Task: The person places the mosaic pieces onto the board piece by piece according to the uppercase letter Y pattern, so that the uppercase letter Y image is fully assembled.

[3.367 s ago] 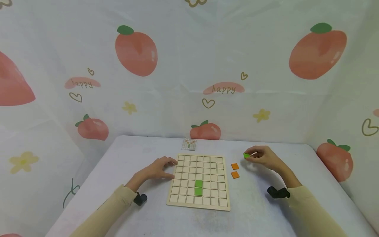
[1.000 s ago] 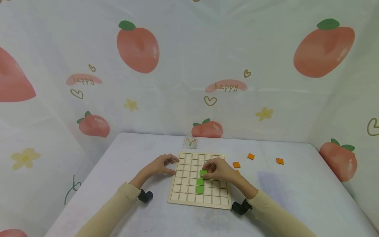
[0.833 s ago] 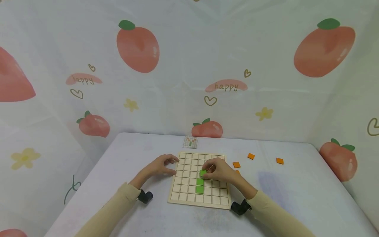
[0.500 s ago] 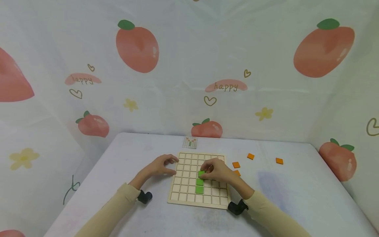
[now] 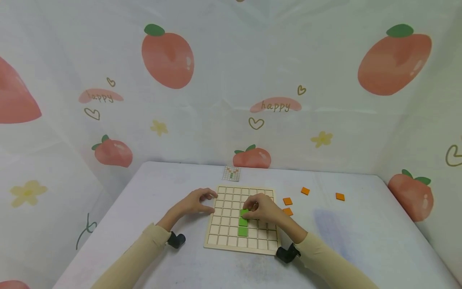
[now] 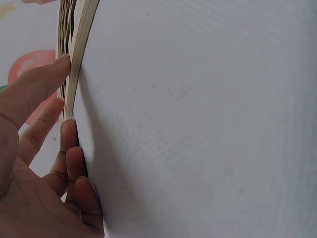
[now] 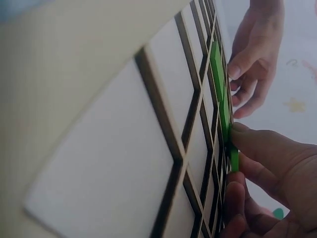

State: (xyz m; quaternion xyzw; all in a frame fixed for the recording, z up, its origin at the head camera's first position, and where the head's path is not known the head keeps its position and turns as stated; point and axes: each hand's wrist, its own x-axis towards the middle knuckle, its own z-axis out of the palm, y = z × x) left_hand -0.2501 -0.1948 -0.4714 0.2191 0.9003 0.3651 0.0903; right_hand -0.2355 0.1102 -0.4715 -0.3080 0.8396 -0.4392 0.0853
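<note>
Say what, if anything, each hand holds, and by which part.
The right hand pinches the farthest green tile by opposite edges. The left hand only touches the left edge of the board.

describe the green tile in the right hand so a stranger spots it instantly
On the white table lies a pale gridded board. The green tile is the far one in a column of three there, pinched by the right hand. That grip sets it apart from the two nearer green tiles.
</note>
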